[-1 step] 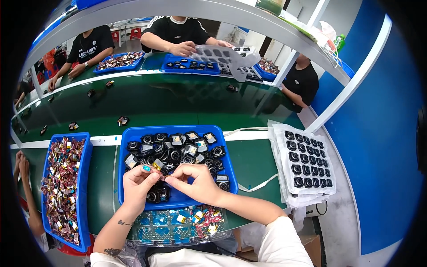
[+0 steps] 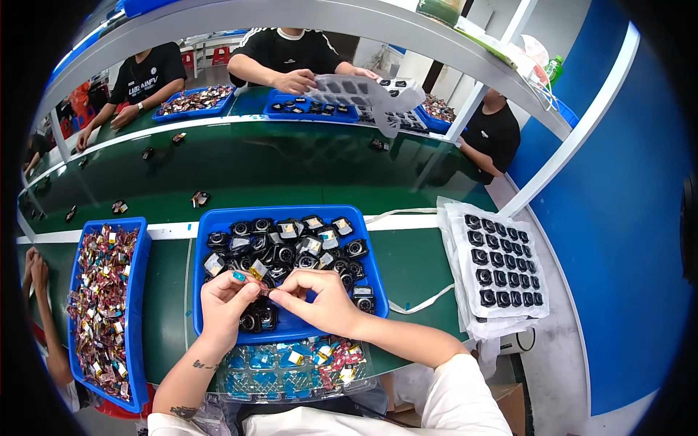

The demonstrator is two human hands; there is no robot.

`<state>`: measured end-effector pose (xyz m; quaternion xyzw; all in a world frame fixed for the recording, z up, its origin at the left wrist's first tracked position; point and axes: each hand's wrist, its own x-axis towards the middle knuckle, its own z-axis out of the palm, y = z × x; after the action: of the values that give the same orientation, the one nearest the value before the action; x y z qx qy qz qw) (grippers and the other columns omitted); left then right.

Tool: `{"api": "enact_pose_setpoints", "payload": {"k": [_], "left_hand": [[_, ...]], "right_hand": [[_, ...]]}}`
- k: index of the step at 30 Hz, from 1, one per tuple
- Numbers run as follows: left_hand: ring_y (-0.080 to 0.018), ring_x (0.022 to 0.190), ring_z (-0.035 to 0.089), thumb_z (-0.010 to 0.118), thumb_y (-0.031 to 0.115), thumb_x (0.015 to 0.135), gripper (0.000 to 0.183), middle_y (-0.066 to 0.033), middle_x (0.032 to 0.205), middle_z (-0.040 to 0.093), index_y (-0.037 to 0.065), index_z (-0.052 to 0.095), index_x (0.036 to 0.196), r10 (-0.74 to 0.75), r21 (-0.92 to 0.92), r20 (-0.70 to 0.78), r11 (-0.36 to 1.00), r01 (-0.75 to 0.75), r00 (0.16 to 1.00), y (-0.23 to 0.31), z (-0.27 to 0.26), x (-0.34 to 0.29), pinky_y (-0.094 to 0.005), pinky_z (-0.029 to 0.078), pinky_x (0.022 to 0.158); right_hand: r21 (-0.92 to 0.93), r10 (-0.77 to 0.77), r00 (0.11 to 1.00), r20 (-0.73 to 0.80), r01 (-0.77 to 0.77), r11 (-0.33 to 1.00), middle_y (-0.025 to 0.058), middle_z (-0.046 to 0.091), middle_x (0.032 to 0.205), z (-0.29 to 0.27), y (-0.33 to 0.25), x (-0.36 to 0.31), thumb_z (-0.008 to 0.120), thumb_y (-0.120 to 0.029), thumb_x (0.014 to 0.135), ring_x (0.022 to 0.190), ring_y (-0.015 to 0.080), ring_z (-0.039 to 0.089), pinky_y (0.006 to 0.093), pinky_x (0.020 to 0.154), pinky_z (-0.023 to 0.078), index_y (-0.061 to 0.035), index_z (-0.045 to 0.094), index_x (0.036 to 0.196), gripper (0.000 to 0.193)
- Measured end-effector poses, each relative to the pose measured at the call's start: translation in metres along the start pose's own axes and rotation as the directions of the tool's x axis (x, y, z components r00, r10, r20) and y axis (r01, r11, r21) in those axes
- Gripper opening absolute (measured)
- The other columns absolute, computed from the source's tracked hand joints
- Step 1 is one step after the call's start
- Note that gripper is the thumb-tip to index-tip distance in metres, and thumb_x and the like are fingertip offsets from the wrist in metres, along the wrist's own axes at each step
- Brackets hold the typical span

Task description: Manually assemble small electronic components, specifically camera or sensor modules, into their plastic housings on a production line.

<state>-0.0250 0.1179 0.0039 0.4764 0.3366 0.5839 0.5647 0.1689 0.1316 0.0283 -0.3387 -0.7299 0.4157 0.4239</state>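
Over the near part of a blue bin (image 2: 200, 276), my left hand (image 2: 224, 305) and my right hand (image 2: 320, 299) meet with fingertips pinched. Between them is a small reddish circuit board (image 2: 266, 288), largely covered by the fingers. A small yellow-and-silver piece (image 2: 257, 269) shows just beyond the left fingertips; whether it joins the board I cannot tell. Something teal (image 2: 239, 276) is on a left finger. Black square housings with round lens-like faces (image 2: 285, 254) fill the bin. Below my wrists lies a clear compartment tray (image 2: 240, 396) with blue bits and reddish boards.
A long blue bin (image 2: 143, 291) heaped with reddish boards stands at left. On the right are stacked white trays (image 2: 454, 254) of black housings. Beyond, a green belt (image 2: 305, 171) carries scattered parts. Co-workers sit across it, one holding a plastic tray (image 2: 352, 87). A white post (image 2: 574, 120) rises at right.
My hands keep the same pinch at nearly the same spot. Across the belt, the co-worker's hands and plastic tray have shifted slightly to the left.
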Motion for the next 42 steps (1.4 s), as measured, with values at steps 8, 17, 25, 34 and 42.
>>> {"api": "enact_pose_setpoints", "payload": {"k": [8,17,25,34,42], "left_hand": [[-0.0156,0.079,0.066,0.066,0.002,0.086,0.005,-0.0092,0.085,0.067,-0.001,0.063,0.089,-0.003,-0.014,0.052,1.000,0.004,0.999,0.004,0.005,0.002,-0.0279,0.054,0.068],[-0.0068,0.068,0.056,0.069,0.002,0.083,0.007,-0.0047,0.081,0.063,-0.001,0.067,0.089,0.002,0.189,0.240,0.981,-0.049,0.971,0.005,0.011,-0.005,-0.0208,0.045,0.060],[-0.0056,0.073,0.054,0.070,0.005,0.082,0.010,-0.0033,0.083,0.064,-0.001,0.069,0.090,0.006,0.234,0.179,0.971,-0.048,0.984,0.009,0.011,0.000,-0.0204,0.044,0.066],[-0.0060,0.073,0.056,0.069,0.007,0.084,0.011,-0.0036,0.083,0.065,-0.002,0.067,0.091,0.036,0.235,0.208,0.968,-0.085,0.978,0.004,0.010,0.000,-0.0208,0.046,0.066],[-0.0074,0.080,0.059,0.068,0.005,0.085,0.014,-0.0067,0.090,0.066,-0.003,0.068,0.097,-0.039,0.147,0.158,0.989,0.015,0.987,0.007,0.012,0.000,-0.0219,0.049,0.073]], "right_hand": [[0.077,0.091,0.984,0.152,-0.103,0.992,0.0024,0.066,0.086,-0.034,0.005,0.017,0.070,-0.012,0.081,0.077,0.0106,0.061,0.0228,0.066,0.046,-0.0037,0.066,0.095,0.016],[0.049,-0.086,0.975,0.205,0.077,0.996,0.0043,0.065,0.082,-0.029,-0.001,0.016,0.071,-0.008,0.081,0.067,0.0083,0.059,0.0227,0.060,0.046,-0.0019,0.069,0.092,0.013],[0.025,-0.142,0.978,0.154,0.140,0.990,0.0021,0.061,0.072,-0.029,0.000,0.019,0.071,-0.009,0.082,0.059,0.0062,0.053,0.0217,0.053,0.041,-0.0024,0.068,0.080,0.008],[0.307,0.049,0.980,0.193,-0.107,0.946,0.0020,0.064,0.077,-0.025,0.005,0.017,0.073,-0.012,0.083,0.067,0.0055,0.058,0.0203,0.060,0.046,-0.0013,0.067,0.081,0.012],[0.424,0.089,0.956,0.281,-0.207,0.882,0.0086,0.063,0.081,-0.030,0.007,0.018,0.073,-0.009,0.081,0.067,0.0111,0.057,0.0230,0.060,0.047,0.0011,0.065,0.078,0.013]]}}
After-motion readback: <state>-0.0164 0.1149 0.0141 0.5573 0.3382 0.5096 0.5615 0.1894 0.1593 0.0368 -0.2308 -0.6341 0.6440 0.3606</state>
